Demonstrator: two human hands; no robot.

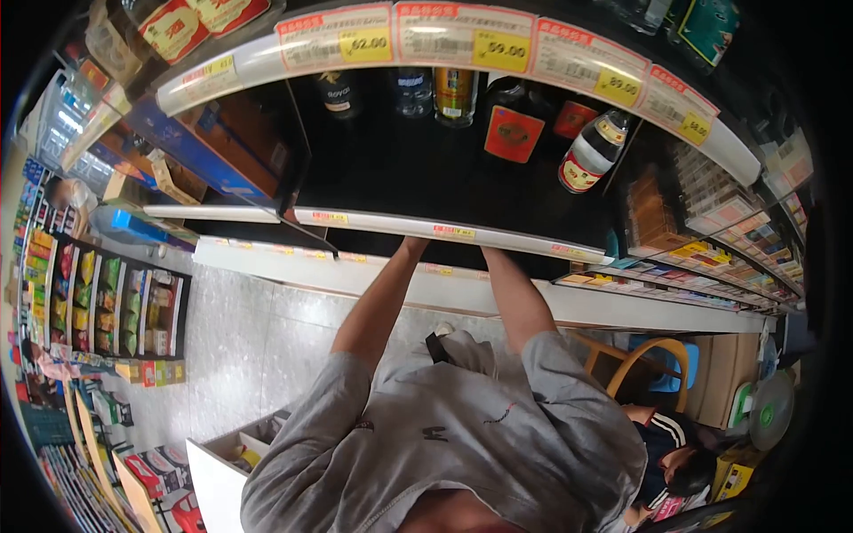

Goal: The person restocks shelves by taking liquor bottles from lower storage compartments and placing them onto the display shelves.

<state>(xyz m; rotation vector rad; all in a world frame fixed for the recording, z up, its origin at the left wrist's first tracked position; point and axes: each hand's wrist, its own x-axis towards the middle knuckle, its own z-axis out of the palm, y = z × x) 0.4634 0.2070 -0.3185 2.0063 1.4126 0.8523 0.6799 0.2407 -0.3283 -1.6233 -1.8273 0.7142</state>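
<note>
Both my arms reach forward under a dark shelf with a white front edge (391, 222) that carries price labels. My left forearm (378, 306) and my right forearm (517, 293) pass below this edge. The shelf hides both hands, so whatever they touch or hold cannot be seen. On the shelf above them, toward the back, stand a square bottle with a red label (514, 133) and a clear bottle with a red and white label (590, 155). A bottle with a yellow label (454, 96) and a dark bottle (338, 93) stand farther left.
A higher shelf edge with price tags (506, 44) curves overhead. Packed small boxes (729, 213) fill shelves at right. A wooden chair (653, 355) and a seated person (671, 462) are at lower right. A snack rack (111, 298) stands left beyond the grey floor (235, 329), near an open white drawer (218, 480).
</note>
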